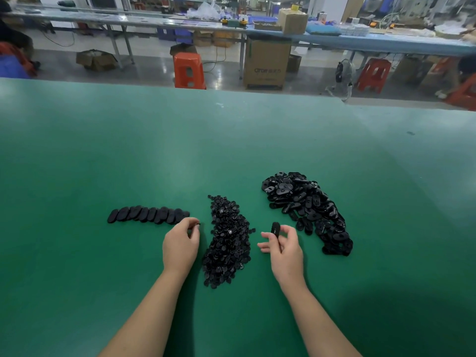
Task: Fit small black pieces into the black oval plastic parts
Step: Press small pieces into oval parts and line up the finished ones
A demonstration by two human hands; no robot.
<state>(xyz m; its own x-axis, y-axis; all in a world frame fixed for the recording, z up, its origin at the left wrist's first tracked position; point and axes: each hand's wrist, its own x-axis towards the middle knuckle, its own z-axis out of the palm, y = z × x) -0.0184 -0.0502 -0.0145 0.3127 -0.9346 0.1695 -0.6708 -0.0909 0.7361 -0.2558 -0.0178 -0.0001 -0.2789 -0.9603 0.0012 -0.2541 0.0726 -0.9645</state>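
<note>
On the green table (231, 140) lie three black groups. A heap of small black pieces (228, 240) sits between my hands. A larger heap of black oval parts (306, 204) lies to the right. A neat overlapping row of oval parts (148, 215) runs at the left. My left hand (181, 244) pinches a small black piece (197, 224) at its fingertips, just right of the row's end. My right hand (284, 247) holds one black oval part (275, 229) upright between thumb and fingers, beside the big heap.
The table's far edge runs across the upper view. Beyond it stand orange stools (189, 70), a cardboard box (266, 63) on the floor and a long blue workbench (334, 39) with boxes and bags. A small dark mark (411, 133) lies on the table at right.
</note>
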